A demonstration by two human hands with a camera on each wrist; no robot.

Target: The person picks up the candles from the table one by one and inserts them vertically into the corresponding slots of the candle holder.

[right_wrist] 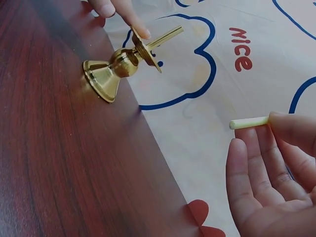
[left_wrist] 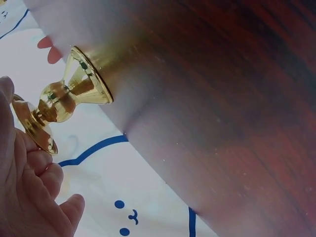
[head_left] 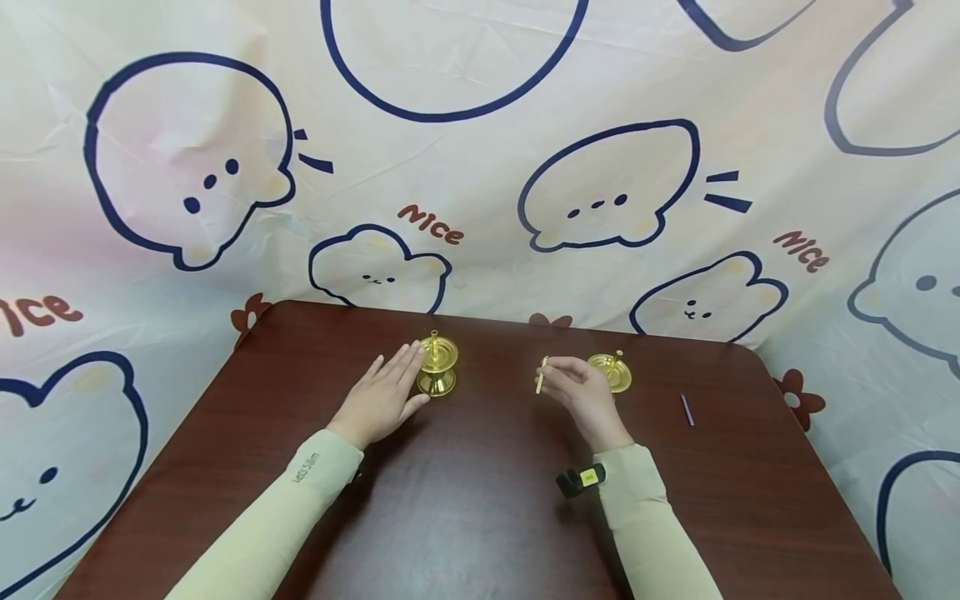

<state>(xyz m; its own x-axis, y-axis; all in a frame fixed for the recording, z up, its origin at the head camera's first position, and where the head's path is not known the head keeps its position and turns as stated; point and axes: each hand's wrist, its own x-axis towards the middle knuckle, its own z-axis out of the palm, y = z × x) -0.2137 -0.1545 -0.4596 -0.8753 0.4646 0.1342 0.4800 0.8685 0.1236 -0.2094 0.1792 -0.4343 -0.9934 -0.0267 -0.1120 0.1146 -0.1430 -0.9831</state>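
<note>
A brass candle-holder-like stand (head_left: 437, 381) rises from a flared foot through a rounded stem to a shallow dish, with a thin tube upright in the dish's middle. My left hand (head_left: 381, 396) lies beside it, fingers stretched out and fingertips at the dish's rim. In the left wrist view, that stand (left_wrist: 59, 101) has its foot on the table. Held up off the table in my right hand (head_left: 581, 396), a short pale yellow stick (right_wrist: 248, 122) is pinched between thumb and fingers. What the stick is made of, I cannot tell.
Just behind my right hand is a second brass dish (head_left: 618, 377) with a small upright post, partly hidden. Farther right a thin purple stick (head_left: 687, 409) lies on the dark wooden table (head_left: 480, 492). A printed cloth (head_left: 480, 167) hangs behind the table's far edge.
</note>
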